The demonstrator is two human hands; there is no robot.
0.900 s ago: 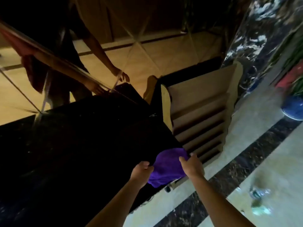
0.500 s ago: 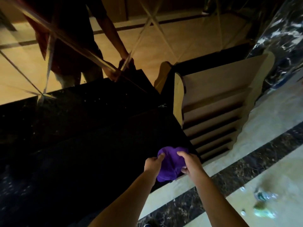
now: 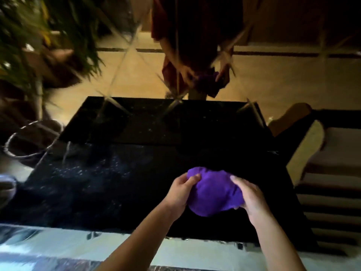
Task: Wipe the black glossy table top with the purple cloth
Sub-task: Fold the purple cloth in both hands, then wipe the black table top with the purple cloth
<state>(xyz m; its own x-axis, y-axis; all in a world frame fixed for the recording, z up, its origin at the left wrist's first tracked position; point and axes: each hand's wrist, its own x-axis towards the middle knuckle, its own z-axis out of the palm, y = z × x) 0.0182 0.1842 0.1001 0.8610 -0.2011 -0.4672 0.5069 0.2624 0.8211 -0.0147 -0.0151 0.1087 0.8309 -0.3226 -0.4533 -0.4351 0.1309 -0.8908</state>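
The left hand (image 3: 180, 194) and the right hand (image 3: 251, 198) are both closed around a bunched purple cloth (image 3: 214, 192), the left gripping its left side with the fingers curled into the fabric, the right clasping its right side from above. The cloth sits between the hands as a rounded wad over the black glossy worktop (image 3: 109, 188), towards its near right part; whether it rests on the surface or is held just clear of it cannot be told. To the left of the hands the worktop shows pale specks on its shine. Beyond the hands, at the far edge of the worktop, a mirrored wall (image 3: 136, 61) made of angled panels reflects the person holding the cloth. Far to the left of the hands stand a blurred green plant (image 3: 45, 32) and a round basket (image 3: 29, 141). To the right of the hands is a stepped wooden side piece (image 3: 332, 173). No writing or label can be read anywhere.
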